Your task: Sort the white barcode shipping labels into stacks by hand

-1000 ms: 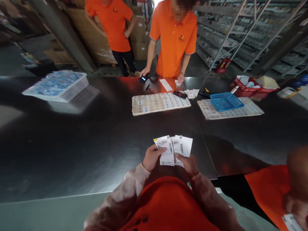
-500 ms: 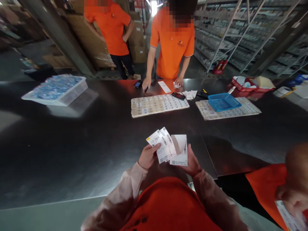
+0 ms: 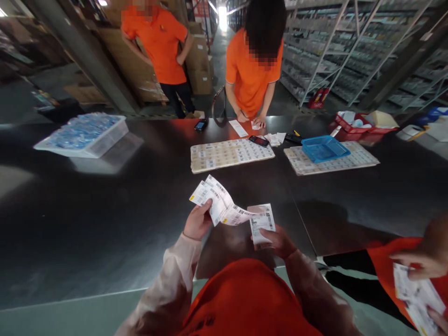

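Note:
My left hand point(image 3: 198, 221) is closed on a fan of white barcode labels point(image 3: 214, 199), held up over the dark metal table point(image 3: 105, 210). My right hand point(image 3: 276, 241) pinches another small bundle of barcode labels point(image 3: 262, 223) just to the right. The two bundles nearly touch in the middle. Both hands sit close to my body, above the table's near edge.
Across the table a person in orange bends over a label sheet point(image 3: 231, 154), with a phone point(image 3: 259, 140) beside it. A blue basket point(image 3: 324, 148) rests on a second sheet. A clear tray of blue packets point(image 3: 84, 133) stands far left, a red bin point(image 3: 364, 125) far right. A co-worker's hand point(image 3: 420, 256) holds labels at right.
My hands have spread apart: the left one moved up and left with its fan of labels, the right one kept a separate bundle. The person opposite leaned down over the table.

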Motion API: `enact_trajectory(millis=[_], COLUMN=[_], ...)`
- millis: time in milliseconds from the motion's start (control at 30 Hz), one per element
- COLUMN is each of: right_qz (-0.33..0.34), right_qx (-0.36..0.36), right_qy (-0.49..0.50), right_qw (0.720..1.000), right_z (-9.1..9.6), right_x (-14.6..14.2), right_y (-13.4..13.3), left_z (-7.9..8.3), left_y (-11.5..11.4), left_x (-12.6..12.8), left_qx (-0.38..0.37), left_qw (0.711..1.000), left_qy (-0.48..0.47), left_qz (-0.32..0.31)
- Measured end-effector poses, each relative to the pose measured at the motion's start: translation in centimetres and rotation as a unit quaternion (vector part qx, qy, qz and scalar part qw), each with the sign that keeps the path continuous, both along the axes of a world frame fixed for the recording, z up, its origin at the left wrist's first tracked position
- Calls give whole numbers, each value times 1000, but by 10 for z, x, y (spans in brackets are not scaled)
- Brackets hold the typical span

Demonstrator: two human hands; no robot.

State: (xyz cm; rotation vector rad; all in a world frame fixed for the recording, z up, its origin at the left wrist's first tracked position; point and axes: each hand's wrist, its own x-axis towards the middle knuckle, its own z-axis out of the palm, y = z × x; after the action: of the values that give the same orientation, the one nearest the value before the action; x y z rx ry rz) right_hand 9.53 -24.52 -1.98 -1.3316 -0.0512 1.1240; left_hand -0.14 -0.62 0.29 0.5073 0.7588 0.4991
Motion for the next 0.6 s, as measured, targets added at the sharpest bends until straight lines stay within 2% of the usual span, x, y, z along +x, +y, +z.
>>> enact_trajectory(millis=[133, 233, 367, 467, 600], right_qz=[-35, -69, -82, -62, -34], right_qx=[-58, -39, 37, 34, 19], right_qy=[-28, -18, -8, -7, 8], right_qw=[997, 997, 996, 997, 999], right_z=[-10, -17, -22, -27, -32], right_x=[1, 2, 1, -1, -2], right_y=[-4, -3, 0, 1, 4], left_z=[17, 21, 13, 5, -3], left_y=[11, 21, 30, 27, 11], left_x=[-4, -10, -19, -22, -16], left_qx=[26, 38, 47, 38, 21], left_qw=[999, 998, 997, 998, 1000], left_qy=[-4, -4, 0, 12, 1], left_qz=[38, 58, 66, 53, 17])
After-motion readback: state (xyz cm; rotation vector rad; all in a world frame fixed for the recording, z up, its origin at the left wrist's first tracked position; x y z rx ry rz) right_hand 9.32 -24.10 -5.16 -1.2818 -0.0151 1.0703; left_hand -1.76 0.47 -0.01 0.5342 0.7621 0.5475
